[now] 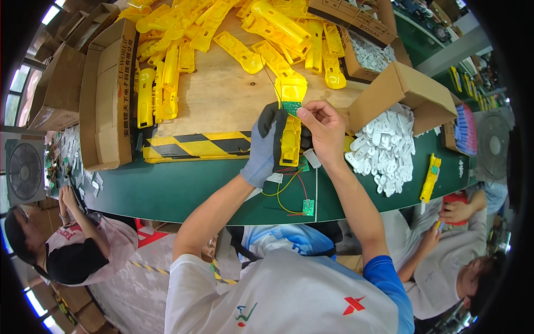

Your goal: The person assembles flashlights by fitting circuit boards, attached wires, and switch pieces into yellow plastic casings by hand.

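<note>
Holding shell [290, 146], touching board [291, 108]
Left hand [265, 142] clamped on shell; right hand's [326, 131] grip unclear; white parts [384, 146] at three o'clock.

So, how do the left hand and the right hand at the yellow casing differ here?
The left hand is gloved in blue-grey and black, while the right hand is bare. The left hand holds the yellow casing from its left side; the right hand has its thumb at the right edge of the green circuit board. Both are at the same casing.
</note>
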### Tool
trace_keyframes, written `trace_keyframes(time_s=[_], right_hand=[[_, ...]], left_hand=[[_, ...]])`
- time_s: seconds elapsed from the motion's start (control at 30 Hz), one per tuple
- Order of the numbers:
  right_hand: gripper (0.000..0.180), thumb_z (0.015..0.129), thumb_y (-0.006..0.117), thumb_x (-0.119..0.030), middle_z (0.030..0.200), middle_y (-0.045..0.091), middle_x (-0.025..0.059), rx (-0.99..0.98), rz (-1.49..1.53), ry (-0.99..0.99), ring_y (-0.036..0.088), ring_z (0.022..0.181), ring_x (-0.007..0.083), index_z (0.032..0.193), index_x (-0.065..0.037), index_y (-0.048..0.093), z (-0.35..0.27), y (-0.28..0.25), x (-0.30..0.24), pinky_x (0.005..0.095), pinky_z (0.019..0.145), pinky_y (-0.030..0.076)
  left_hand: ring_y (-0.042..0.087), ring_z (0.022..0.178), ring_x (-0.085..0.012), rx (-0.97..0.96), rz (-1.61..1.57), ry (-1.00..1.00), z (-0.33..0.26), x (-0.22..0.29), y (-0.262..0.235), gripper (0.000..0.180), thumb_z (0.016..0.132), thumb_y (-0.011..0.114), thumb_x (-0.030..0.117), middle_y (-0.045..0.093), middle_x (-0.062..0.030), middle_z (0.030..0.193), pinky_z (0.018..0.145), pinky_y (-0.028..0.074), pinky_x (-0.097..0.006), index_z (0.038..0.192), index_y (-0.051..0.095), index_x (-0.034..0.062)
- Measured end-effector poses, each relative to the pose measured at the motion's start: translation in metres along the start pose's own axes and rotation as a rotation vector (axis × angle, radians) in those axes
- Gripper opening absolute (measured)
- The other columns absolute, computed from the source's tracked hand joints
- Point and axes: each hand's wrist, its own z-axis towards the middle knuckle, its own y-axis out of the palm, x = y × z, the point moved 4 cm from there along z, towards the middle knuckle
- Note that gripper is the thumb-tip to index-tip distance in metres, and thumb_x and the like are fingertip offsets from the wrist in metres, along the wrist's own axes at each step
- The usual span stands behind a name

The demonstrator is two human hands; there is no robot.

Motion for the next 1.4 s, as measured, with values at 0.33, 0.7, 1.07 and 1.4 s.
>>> trace_keyframes(time_s=[0.33, 0.7, 1.07, 1.4], right_hand=[[0.009, 0.091, 0.069, -0.008, 0.084, 0.065, -0.0002, -0.062, -0.010, 0.033, 0.058, 0.076, 0.0044, 0.094, -0.001, 0.065, 0.000, 0.010, 0.005, 0.0197, 0.071, 0.047], [0.010, 0.093, 0.067, -0.011, 0.083, 0.065, -0.0001, -0.090, -0.033, 0.115, 0.058, 0.076, 0.0044, 0.092, -0.003, 0.062, -0.011, 0.008, 0.012, 0.0207, 0.070, 0.047], [0.006, 0.085, 0.071, -0.007, 0.079, 0.068, 0.0072, 0.365, -0.734, -0.391, 0.062, 0.062, 0.0141, 0.086, -0.002, 0.068, -0.055, -0.061, -0.094, 0.0268, 0.056, 0.048], [0.021, 0.080, 0.076, -0.014, 0.087, 0.068, 0.0101, 0.512, -1.110, -0.315, 0.066, 0.070, 0.0242, 0.094, -0.003, 0.066, -0.048, -0.116, -0.085, 0.0358, 0.064, 0.051]], left_hand=[[0.069, 0.076, -0.0203, -0.064, -0.198, 0.023, 0.001, -0.006, -0.010, 0.020, 0.103, 0.045, 0.028, 0.064, -0.0099, 0.096, 0.065, 0.061, -0.033, 0.109, 0.048, 0.0094], [0.061, 0.072, -0.0114, 0.065, -0.019, 0.010, 0.005, -0.017, -0.014, 0.027, 0.098, 0.060, 0.021, 0.061, -0.0047, 0.092, 0.059, 0.052, -0.025, 0.118, 0.050, 0.0076], [0.062, 0.058, -0.0183, 0.030, -0.088, -0.041, 0.003, -0.006, -0.009, 0.021, 0.098, 0.059, 0.026, 0.059, -0.0057, 0.079, 0.047, 0.052, -0.031, 0.112, 0.048, 0.0137], [0.064, 0.065, -0.0179, -0.117, -0.249, -0.170, 0.009, -0.025, -0.017, 0.038, 0.099, 0.051, 0.044, 0.063, -0.0080, 0.085, 0.055, 0.056, -0.033, 0.115, 0.055, 0.0092]])
